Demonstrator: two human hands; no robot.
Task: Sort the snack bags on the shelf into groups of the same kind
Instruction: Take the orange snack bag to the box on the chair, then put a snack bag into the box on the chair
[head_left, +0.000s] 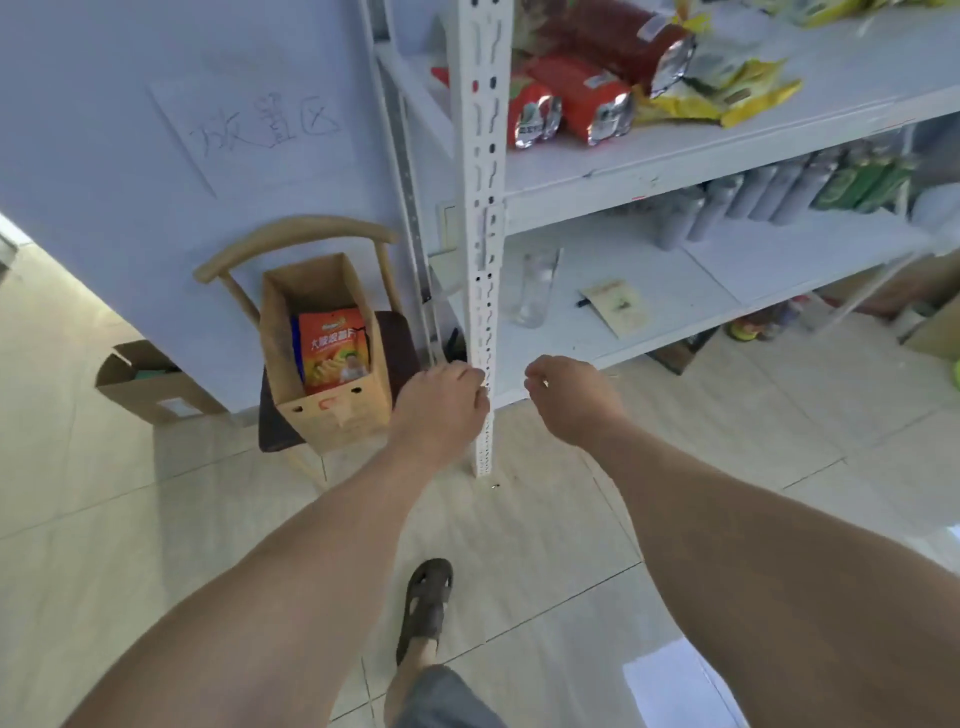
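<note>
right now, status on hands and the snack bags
Left hand and right hand empty, loosely curled, low by shelf post. Red bags and yellow bags on upper shelf, untouched. Post between hands.

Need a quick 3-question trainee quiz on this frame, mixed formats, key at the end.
1. True or false: the left hand holds a snack bag.
2. Where does the orange snack bag stand?
A. in the cardboard box on the chair
B. on the upper shelf
C. on the floor
3. Fill in: on the upper shelf, the red bags lie to the ____ of the yellow bags in the picture.

Key:
1. False; both it and the right hand hold nothing, fingers loosely curled.
2. A
3. left
</note>
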